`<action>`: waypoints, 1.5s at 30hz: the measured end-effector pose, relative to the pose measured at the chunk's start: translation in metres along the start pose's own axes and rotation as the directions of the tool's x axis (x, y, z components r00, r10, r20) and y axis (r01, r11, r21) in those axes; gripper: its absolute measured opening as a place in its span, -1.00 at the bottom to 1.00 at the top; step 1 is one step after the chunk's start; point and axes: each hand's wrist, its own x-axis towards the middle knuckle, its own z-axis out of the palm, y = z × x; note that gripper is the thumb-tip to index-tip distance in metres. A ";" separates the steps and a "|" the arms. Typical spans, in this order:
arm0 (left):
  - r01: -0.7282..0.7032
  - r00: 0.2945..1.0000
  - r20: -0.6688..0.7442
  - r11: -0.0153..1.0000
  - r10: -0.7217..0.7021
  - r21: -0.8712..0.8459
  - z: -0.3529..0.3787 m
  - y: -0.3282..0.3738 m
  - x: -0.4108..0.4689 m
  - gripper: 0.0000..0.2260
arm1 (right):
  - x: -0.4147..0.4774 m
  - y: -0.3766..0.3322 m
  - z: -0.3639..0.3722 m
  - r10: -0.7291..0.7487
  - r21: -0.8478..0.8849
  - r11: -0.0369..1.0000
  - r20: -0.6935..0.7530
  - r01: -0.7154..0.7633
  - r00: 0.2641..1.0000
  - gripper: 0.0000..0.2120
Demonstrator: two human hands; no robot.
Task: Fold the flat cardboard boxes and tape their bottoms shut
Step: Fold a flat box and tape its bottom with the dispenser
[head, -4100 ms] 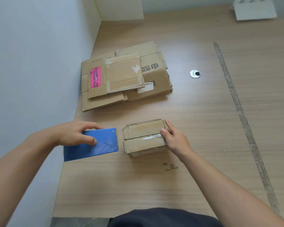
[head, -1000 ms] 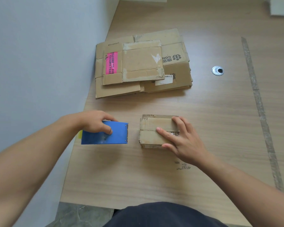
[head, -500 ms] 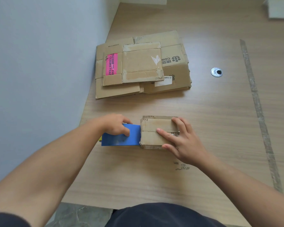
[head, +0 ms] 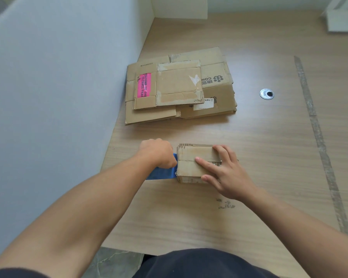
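On table [head: 249,137], left hand [head: 157,153] clenched round blue dispenser [head: 161,175], right hand [head: 227,175] flat atop box [head: 191,157]

The blue dispenser [head: 162,174] is mostly hidden — under the left hand [head: 157,151], against the box [head: 191,154].

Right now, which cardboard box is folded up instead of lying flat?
The small box under the right hand; the others lie flat in the stack by the wall.
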 end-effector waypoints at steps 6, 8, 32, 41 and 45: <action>-0.014 0.999 -0.045 0.984 0.006 -0.178 0.028 -0.002 -0.008 -0.85 | -0.005 0.016 -0.010 -0.016 0.035 0.999 0.050 0.014 0.999 -0.48; -0.002 0.999 -0.050 0.973 -0.010 -0.232 0.028 -0.013 -0.012 -0.80 | -0.006 0.025 -0.017 -0.011 0.018 1.000 0.092 0.009 0.996 -0.49; -0.051 0.940 -0.246 0.616 -0.236 -0.786 0.056 -0.037 -0.055 -0.46 | -0.001 -0.019 -0.023 0.160 0.012 0.987 0.128 -0.163 0.979 -0.35; -0.127 0.932 -0.309 0.623 -0.192 -0.772 0.051 -0.033 -0.061 -0.51 | -0.007 -0.007 -0.005 0.089 0.062 0.994 -0.023 -0.087 0.996 -0.29; -0.152 0.940 -0.305 0.613 -0.152 -0.775 0.050 -0.031 -0.063 -0.43 | -0.004 -0.003 0.008 0.051 0.070 0.997 -0.123 -0.042 0.991 -0.25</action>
